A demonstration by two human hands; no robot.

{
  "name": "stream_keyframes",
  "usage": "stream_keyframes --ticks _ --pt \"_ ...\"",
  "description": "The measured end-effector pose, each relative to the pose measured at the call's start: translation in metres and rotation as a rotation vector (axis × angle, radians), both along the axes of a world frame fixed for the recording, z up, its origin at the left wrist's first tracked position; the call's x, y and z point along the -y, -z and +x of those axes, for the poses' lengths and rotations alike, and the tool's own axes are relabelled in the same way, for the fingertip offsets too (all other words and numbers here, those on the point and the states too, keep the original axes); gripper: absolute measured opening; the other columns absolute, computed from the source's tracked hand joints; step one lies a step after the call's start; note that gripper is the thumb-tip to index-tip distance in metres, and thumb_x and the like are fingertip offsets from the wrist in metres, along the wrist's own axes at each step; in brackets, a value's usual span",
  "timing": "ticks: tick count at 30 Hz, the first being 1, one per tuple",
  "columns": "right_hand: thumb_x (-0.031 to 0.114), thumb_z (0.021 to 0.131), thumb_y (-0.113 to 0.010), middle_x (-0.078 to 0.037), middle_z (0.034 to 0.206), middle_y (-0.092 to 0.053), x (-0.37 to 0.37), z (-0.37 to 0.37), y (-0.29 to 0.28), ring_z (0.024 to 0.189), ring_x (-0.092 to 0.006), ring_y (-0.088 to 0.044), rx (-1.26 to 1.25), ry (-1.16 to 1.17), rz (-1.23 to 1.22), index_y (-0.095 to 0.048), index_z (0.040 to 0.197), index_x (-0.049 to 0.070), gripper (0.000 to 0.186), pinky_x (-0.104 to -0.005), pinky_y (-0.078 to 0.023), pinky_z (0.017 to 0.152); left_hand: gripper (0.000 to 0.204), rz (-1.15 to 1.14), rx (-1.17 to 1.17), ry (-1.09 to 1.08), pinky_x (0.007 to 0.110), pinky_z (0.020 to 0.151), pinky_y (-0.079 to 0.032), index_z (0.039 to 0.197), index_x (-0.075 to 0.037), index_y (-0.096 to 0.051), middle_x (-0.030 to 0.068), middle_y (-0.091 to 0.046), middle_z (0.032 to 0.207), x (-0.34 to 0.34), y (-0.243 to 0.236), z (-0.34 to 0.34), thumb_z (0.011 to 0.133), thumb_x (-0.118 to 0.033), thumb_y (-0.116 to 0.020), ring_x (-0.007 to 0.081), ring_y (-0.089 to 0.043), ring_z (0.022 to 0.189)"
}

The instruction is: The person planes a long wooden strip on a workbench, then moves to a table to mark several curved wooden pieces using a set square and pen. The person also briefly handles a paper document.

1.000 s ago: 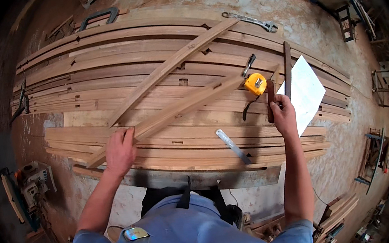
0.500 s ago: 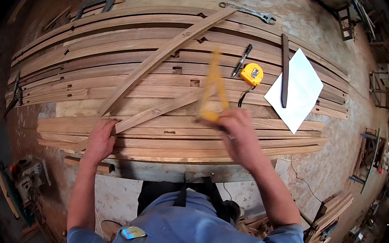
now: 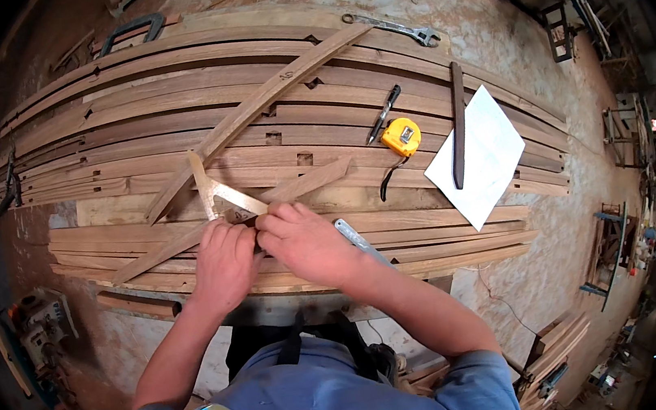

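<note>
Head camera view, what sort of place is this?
Probably a woodworking shop: long wooden strips, some notched, lie side by side, along with a yellow tape measure and an adjustable wrench.

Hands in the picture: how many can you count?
2: left hand and right hand, close together at the near side of the triangular square. No others show, but some could be hidden.

Pale-yellow tri. square (image 3: pixel 238 199), yellow/blk tape meas. (image 3: pixel 400 138), wht paper (image 3: pixel 493 148)
</note>
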State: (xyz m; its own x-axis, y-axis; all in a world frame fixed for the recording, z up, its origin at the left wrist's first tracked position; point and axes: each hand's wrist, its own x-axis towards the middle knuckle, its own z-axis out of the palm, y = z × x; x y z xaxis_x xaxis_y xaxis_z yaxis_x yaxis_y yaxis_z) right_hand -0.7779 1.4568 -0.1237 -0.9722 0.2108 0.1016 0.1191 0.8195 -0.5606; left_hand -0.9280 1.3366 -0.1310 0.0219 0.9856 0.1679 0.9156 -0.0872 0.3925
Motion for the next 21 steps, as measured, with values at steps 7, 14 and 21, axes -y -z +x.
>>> stream_keyframes --ticks 7,14,21 --pt "0.021 0.08 -0.07 -0.022 0.108 -0.058 -0.126 0.032 0.018 0.101 -0.0377 -0.054 -0.064 0.733 0.152 -0.053 0.116 -0.001 0.045 -0.0438 -0.044 0.087 0.041 0.066 -0.049 -0.082 0.046 0.084 -0.041 0.099 -0.003 -0.053 0.0139 -0.055 0.1 -0.006 0.025 0.003 0.065 -0.01 -0.075 0.0323 -0.053 0.089" --pt "0.032 0.084 -0.062 -0.024 0.095 -0.065 -0.19 0.029 0.06 0.092 -0.0412 -0.061 0.468 1.013 0.177 -0.056 0.105 -0.004 0.042 -0.0467 -0.046 0.083 0.033 0.0 -0.055 -0.18 0.046 0.082 -0.04 0.093 -0.003 -0.053 0.0156 -0.054 0.108 -0.021 0.03 0.011 0.066 -0.01 -0.072 0.0327 -0.052 0.095" --pt "0.029 0.085 -0.06 -0.023 0.093 -0.065 -0.207 0.031 0.069 0.089 -0.0402 -0.062 0.3 1.194 0.04 -0.057 0.101 -0.003 0.036 -0.0444 -0.048 0.076 0.035 -0.041 -0.048 -0.108 0.045 0.082 -0.04 0.095 -0.002 -0.051 0.0178 -0.053 0.114 -0.04 0.037 0.011 0.066 -0.005 -0.069 0.0341 -0.052 0.096"
